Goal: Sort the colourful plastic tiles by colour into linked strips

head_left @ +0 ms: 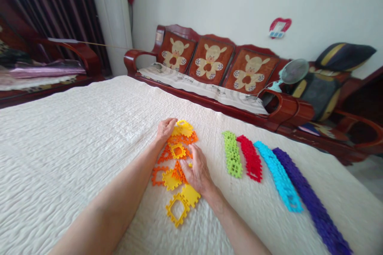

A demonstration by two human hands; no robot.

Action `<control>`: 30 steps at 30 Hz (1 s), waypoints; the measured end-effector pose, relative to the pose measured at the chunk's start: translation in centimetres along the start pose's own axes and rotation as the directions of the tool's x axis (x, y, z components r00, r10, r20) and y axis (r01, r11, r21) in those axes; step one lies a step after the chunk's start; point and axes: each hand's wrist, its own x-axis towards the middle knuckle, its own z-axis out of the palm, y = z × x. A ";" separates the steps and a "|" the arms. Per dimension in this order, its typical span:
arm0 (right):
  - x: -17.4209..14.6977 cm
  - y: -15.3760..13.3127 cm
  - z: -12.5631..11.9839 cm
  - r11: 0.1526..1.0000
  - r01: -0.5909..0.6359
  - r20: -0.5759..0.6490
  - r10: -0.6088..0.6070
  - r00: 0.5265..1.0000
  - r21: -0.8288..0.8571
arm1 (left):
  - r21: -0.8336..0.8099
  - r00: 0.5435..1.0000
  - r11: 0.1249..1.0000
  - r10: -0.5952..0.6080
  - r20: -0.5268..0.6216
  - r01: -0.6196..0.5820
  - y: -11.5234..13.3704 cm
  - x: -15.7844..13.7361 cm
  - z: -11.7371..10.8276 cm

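Note:
A loose pile of orange and yellow interlocking plastic tiles with notched edges lies on the white quilted cover, some tiles solid and others open frames. My left hand (166, 128) rests against the far left side of the pile, beside a solid yellow tile (184, 130); its fingers stretch forward and partly hide one another. Over the pile's right side is my right hand (200, 170), thumb and fingers apart, covering part of an orange tile (178, 172). Nearest me lies a yellow frame tile (169, 209), joined or touching a solid yellow tile (190, 195).
To the right lie rows of matching tiles: green (232, 154), red (251, 158), light blue (278, 175) and purple (311, 199). Beyond the quilted cover (74, 135) stands a wooden sofa (206, 99) with bear-patterned cushions (211, 59). A fan (295, 71) stands by its right arm.

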 end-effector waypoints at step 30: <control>-0.4 -1.1 0.1 0.989 0.137 0.220 -0.123 0.968 -0.050 | -0.538 0.956 0.790 -0.237 0.175 0.294 1.2 1.0 -2.0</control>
